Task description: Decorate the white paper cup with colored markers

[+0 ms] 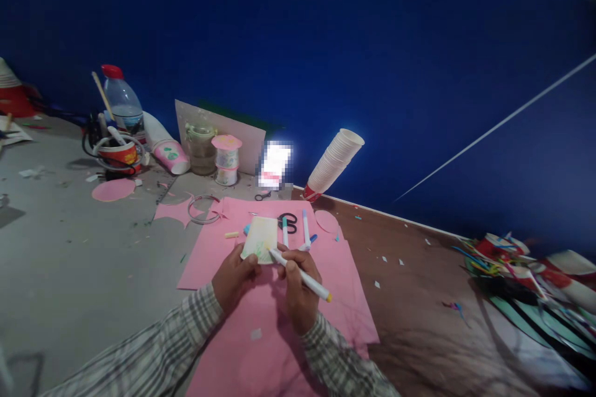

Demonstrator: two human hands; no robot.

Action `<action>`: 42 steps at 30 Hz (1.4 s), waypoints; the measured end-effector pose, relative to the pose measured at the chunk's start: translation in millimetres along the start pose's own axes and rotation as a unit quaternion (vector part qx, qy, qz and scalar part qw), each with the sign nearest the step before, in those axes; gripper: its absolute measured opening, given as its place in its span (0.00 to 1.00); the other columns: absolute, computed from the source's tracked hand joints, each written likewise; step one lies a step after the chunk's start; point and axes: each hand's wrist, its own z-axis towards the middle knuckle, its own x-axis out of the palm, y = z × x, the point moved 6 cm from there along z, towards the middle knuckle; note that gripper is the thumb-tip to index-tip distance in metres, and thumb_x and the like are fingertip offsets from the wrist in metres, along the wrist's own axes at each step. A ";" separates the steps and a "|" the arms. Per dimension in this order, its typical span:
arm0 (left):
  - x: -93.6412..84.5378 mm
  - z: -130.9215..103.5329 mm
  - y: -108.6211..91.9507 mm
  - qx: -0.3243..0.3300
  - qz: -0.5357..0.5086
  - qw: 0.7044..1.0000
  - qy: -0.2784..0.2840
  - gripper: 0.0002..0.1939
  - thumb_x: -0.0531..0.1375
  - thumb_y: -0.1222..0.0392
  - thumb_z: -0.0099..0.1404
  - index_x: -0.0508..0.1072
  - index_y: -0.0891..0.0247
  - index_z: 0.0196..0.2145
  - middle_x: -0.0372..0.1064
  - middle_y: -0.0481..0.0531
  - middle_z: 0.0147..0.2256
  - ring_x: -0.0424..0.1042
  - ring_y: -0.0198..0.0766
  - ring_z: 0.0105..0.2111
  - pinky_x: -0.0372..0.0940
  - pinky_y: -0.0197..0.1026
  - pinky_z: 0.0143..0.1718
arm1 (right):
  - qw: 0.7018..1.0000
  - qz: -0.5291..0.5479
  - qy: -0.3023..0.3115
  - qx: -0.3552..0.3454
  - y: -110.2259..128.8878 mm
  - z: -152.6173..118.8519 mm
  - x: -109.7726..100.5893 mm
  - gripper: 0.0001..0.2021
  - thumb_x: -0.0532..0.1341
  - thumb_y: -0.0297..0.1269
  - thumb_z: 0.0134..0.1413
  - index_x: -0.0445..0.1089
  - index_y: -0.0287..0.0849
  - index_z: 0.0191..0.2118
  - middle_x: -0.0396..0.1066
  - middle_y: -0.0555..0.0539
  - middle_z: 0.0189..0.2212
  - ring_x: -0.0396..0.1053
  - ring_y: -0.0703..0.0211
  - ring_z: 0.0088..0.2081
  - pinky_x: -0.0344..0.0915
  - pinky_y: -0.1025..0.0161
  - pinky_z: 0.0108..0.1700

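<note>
My left hand (235, 279) is closed on the lower left edge of a pale yellow paper cup (259, 237) that bears green and yellow marks. A white marker with a yellow end (310, 283) is held in my right hand (299, 282), its tip at the cup's lower right side. Both hands are above pink paper sheets (242, 350). Just beyond them lie black-handled scissors (289, 222), partly hidden, a green-capped marker (285, 231) and a lilac-capped marker (306, 227). A short yellow piece (231, 235) rests left of the cup.
Behind stand a glass jar (202, 152), decorated cups (226, 158), a bright pixelated screen (275, 164) and a leaning cup stack (335, 161). A bottle (123, 99) and a filled red cup (118, 155) stand left. A tape ring (205, 221) lies beside the pink paper.
</note>
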 end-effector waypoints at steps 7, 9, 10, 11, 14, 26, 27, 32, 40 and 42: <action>0.7 0.2 -0.5 -0.001 -0.001 1.000 0.006 0.22 0.63 0.46 0.37 0.66 0.63 0.27 0.62 0.47 0.16 0.57 0.38 0.15 0.52 0.40 0.15 | 1.000 -0.001 -0.018 0.008 -0.7 1.5 -2.5 0.07 0.56 0.33 0.51 0.71 0.44 0.32 0.67 0.54 0.17 0.67 0.57 0.19 0.68 0.60 0.25; 0.6 -0.1 -0.7 0.002 0.000 1.000 0.005 0.21 0.62 0.46 0.37 0.66 0.63 0.27 0.62 0.46 0.16 0.56 0.37 0.15 0.52 0.40 0.15 | 1.000 -0.007 -0.018 0.009 0.6 2.9 -2.0 0.07 0.56 0.33 0.51 0.71 0.43 0.32 0.66 0.54 0.16 0.65 0.59 0.18 0.66 0.63 0.22; 0.3 -0.2 -0.7 0.003 0.001 1.000 0.004 0.21 0.62 0.46 0.38 0.66 0.64 0.27 0.62 0.46 0.15 0.56 0.37 0.15 0.52 0.40 0.14 | 1.000 -0.009 -0.020 0.009 1.4 3.5 -1.8 0.07 0.56 0.33 0.51 0.71 0.43 0.31 0.66 0.54 0.16 0.64 0.59 0.17 0.65 0.65 0.21; -0.1 -0.3 -0.6 0.004 0.003 1.000 0.003 0.20 0.62 0.47 0.38 0.66 0.64 0.26 0.62 0.47 0.15 0.56 0.37 0.15 0.52 0.39 0.14 | 1.000 -0.010 -0.024 0.009 2.3 4.1 -1.9 0.07 0.56 0.33 0.51 0.71 0.43 0.31 0.66 0.54 0.16 0.64 0.60 0.17 0.64 0.65 0.20; -1.1 -0.2 -0.3 0.005 0.007 1.000 -0.001 0.20 0.62 0.47 0.39 0.66 0.63 0.26 0.62 0.47 0.16 0.57 0.37 0.15 0.52 0.39 0.14 | 0.999 -0.005 -0.035 0.010 3.4 4.5 -2.3 0.07 0.55 0.33 0.51 0.71 0.43 0.30 0.65 0.55 0.15 0.63 0.60 0.17 0.63 0.66 0.19; 0.5 -1.2 0.4 -0.012 -0.024 1.000 0.007 0.21 0.63 0.46 0.37 0.66 0.64 0.25 0.62 0.46 0.15 0.57 0.37 0.15 0.53 0.38 0.13 | 0.997 0.054 -0.043 0.022 -4.1 0.8 -4.6 0.12 0.55 0.43 0.54 0.71 0.43 0.36 0.68 0.51 0.20 0.66 0.57 0.20 0.65 0.62 0.24; 0.8 -1.4 0.9 -0.016 -0.029 0.999 0.012 0.21 0.63 0.46 0.37 0.66 0.64 0.25 0.62 0.47 0.15 0.57 0.37 0.15 0.53 0.38 0.12 | 0.996 0.065 -0.050 0.030 -5.6 3.4 -5.6 0.14 0.54 0.45 0.55 0.70 0.43 0.39 0.70 0.51 0.21 0.65 0.58 0.20 0.65 0.62 0.24; 4.9 -1.2 3.9 -0.042 -0.067 0.996 0.045 0.22 0.60 0.43 0.40 0.68 0.65 0.25 0.65 0.51 0.16 0.61 0.40 0.16 0.54 0.38 0.10 | 0.989 0.076 -0.080 0.100 -20.2 16.0 -9.2 0.17 0.51 0.46 0.56 0.67 0.43 0.45 0.73 0.50 0.20 0.63 0.61 0.16 0.64 0.62 0.22; 15.3 -12.1 13.2 -0.159 -0.101 0.975 0.122 0.24 0.59 0.42 0.40 0.70 0.68 0.26 0.67 0.56 0.16 0.64 0.44 0.15 0.58 0.42 0.11 | 0.953 0.206 -0.011 0.222 -36.0 14.4 5.8 0.19 0.60 0.44 0.48 0.65 0.45 0.47 0.75 0.45 0.35 0.72 0.51 0.35 0.69 0.58 0.36; 20.5 -19.6 14.4 -0.199 -0.105 0.959 0.170 0.24 0.60 0.42 0.39 0.70 0.68 0.25 0.68 0.56 0.16 0.65 0.44 0.15 0.58 0.42 0.12 | 0.930 0.249 0.009 0.269 -38.4 12.3 11.3 0.20 0.62 0.45 0.44 0.67 0.46 0.46 0.75 0.46 0.36 0.72 0.50 0.36 0.70 0.58 0.35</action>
